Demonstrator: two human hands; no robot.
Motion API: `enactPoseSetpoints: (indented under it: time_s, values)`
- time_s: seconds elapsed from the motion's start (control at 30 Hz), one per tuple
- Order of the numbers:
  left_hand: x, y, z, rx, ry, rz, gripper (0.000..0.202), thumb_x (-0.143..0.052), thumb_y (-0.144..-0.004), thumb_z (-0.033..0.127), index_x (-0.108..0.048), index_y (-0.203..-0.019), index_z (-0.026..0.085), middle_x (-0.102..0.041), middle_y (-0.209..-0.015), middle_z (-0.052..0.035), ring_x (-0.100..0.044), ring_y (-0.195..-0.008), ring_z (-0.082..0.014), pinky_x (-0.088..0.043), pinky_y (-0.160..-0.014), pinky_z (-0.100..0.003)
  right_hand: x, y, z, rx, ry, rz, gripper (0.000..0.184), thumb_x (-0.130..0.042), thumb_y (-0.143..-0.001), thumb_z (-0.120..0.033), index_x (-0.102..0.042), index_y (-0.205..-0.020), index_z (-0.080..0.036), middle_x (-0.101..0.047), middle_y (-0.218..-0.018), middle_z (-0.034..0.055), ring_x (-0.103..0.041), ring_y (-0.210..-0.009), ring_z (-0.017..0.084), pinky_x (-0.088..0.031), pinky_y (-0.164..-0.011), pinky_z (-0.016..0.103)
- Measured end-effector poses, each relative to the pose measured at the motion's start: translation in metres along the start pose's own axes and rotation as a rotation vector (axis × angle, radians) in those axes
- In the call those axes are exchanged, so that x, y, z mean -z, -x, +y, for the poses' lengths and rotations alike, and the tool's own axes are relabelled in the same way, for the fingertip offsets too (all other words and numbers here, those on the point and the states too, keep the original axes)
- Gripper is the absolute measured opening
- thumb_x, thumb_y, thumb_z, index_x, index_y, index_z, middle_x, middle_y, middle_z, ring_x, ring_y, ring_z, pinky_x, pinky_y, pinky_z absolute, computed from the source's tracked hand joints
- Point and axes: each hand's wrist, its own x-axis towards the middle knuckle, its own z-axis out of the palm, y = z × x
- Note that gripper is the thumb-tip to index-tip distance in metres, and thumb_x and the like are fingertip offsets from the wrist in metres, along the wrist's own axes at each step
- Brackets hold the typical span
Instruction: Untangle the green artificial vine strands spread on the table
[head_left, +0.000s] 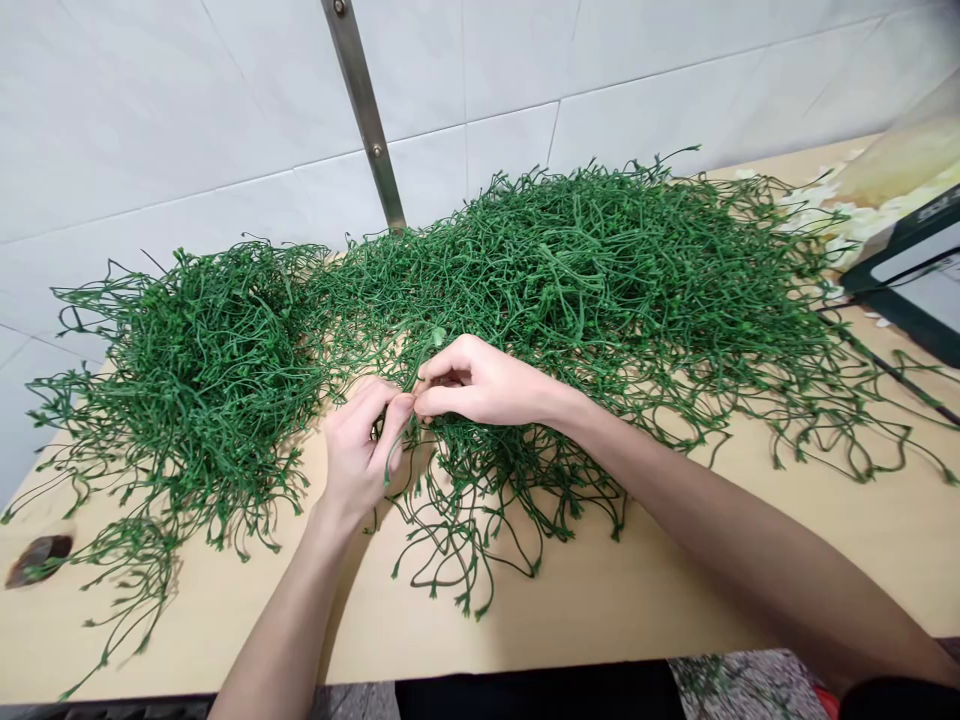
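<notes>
My left hand (358,448) and my right hand (491,385) meet over the middle of the table, fingertips almost touching. Both pinch a thin green plastic stem (409,430), one end of which curves down past my left thumb. How much of it lies inside the fingers is hidden. Behind and under my right hand spreads a large heap of green plastic stems (600,270) with small forked tips. A second, denser pile of these stems (210,350) lies to the left of my left hand.
The pale wooden table (600,620) ends just in front of me. A tiled wall (225,100) with a metal upright (367,120) stands behind it. White petals (847,220) and a dark-framed box (915,270) are at the right. A dark hole (37,560) is at the left.
</notes>
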Motion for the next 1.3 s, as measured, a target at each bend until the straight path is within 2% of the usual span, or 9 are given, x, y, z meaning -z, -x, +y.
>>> enactPoseSetpoints:
  time_s: [0.2,0.3,0.4,0.57,0.7,0.8,1.0,1.17,1.3]
  values:
    - [-0.002,0.001,-0.001,0.043,0.044,0.034,0.043,-0.042,-0.097,0.041,-0.047,-0.06,0.02,-0.052,-0.06,-0.0018,-0.046,-0.056,-0.0142,-0.039,-0.056,-0.027,-0.001,0.0,-0.003,-0.003,-0.032,0.0,0.024,-0.057,-0.077,-0.026,-0.056,-0.056,-0.013,-0.038,-0.054,-0.0055,-0.03,-0.053,0.006,-0.022,-0.051,0.024]
    - [-0.003,0.001,-0.002,-0.014,0.011,0.027,0.038,-0.042,-0.097,0.034,-0.05,-0.062,0.02,-0.052,-0.06,-0.0019,-0.046,-0.056,-0.0144,-0.038,-0.056,-0.028,-0.002,-0.001,-0.003,-0.033,0.012,0.01,0.022,-0.056,-0.076,-0.024,-0.057,-0.057,-0.013,-0.036,-0.051,-0.0062,-0.028,-0.051,0.006,-0.021,-0.05,0.024]
    - [-0.003,0.001,-0.003,-0.052,-0.031,-0.004,0.033,-0.043,-0.096,0.026,-0.05,-0.064,0.021,-0.052,-0.062,-0.0021,-0.047,-0.06,-0.0153,-0.038,-0.058,-0.028,-0.004,-0.001,-0.002,-0.023,0.07,0.02,0.024,-0.055,-0.074,-0.024,-0.05,-0.053,-0.015,-0.033,-0.052,-0.006,-0.028,-0.052,0.006,-0.022,-0.05,0.024]
    - [-0.004,0.0,0.0,-0.038,-0.02,-0.007,0.033,-0.044,-0.095,0.027,-0.049,-0.063,0.021,-0.052,-0.06,-0.0016,-0.048,-0.059,-0.0154,-0.038,-0.058,-0.028,-0.008,-0.002,0.001,0.013,0.098,0.106,0.026,-0.054,-0.07,-0.025,-0.044,-0.047,-0.016,-0.032,-0.05,-0.0057,-0.028,-0.053,0.007,-0.024,-0.05,0.024]
    - [-0.003,0.0,0.001,0.117,0.112,0.025,0.039,-0.045,-0.097,0.038,-0.051,-0.063,0.02,-0.052,-0.059,-0.0001,-0.044,-0.053,-0.0132,-0.036,-0.052,-0.027,-0.013,-0.002,0.003,0.109,-0.017,0.156,0.024,-0.053,-0.07,-0.023,-0.047,-0.048,-0.016,-0.037,-0.051,-0.0052,-0.032,-0.051,0.006,-0.026,-0.049,0.023]
    - [-0.003,0.0,-0.002,0.237,0.248,0.053,0.042,-0.049,-0.093,0.049,-0.054,-0.063,0.02,-0.054,-0.061,-0.0008,-0.047,-0.055,-0.0134,-0.038,-0.054,-0.027,-0.015,-0.003,0.004,0.169,-0.11,0.158,0.019,-0.052,-0.07,-0.02,-0.052,-0.052,-0.015,-0.045,-0.055,-0.0037,-0.039,-0.054,0.007,-0.032,-0.053,0.023]
    - [-0.004,0.0,-0.007,0.409,0.486,0.079,0.043,-0.056,-0.088,0.054,-0.054,-0.062,0.02,-0.047,-0.06,0.0007,-0.045,-0.056,-0.0124,-0.041,-0.055,-0.026,-0.016,-0.003,0.007,0.174,-0.146,0.132,0.018,-0.05,-0.072,-0.019,-0.061,-0.059,-0.014,-0.055,-0.06,-0.0011,-0.047,-0.058,0.009,-0.039,-0.058,0.024]
    - [-0.006,-0.001,-0.003,0.485,0.647,0.087,0.047,-0.064,-0.08,0.058,-0.054,-0.058,0.018,-0.049,-0.06,0.0014,-0.036,-0.047,-0.0084,-0.034,-0.044,-0.023,-0.019,-0.007,0.014,0.283,-0.267,0.136,0.02,-0.044,-0.07,-0.01,-0.061,-0.062,-0.014,-0.06,-0.061,-0.0008,-0.055,-0.059,0.009,-0.046,-0.06,0.023]
    - [-0.004,0.0,-0.004,0.476,0.591,0.077,0.041,-0.067,-0.081,0.05,-0.055,-0.058,0.018,-0.052,-0.061,0.0015,-0.035,-0.045,-0.008,-0.033,-0.044,-0.023,-0.013,-0.006,0.011,0.245,-0.256,0.125,0.021,-0.043,-0.068,-0.009,-0.062,-0.062,-0.014,-0.063,-0.063,0.0009,-0.057,-0.061,0.01,-0.046,-0.061,0.024]
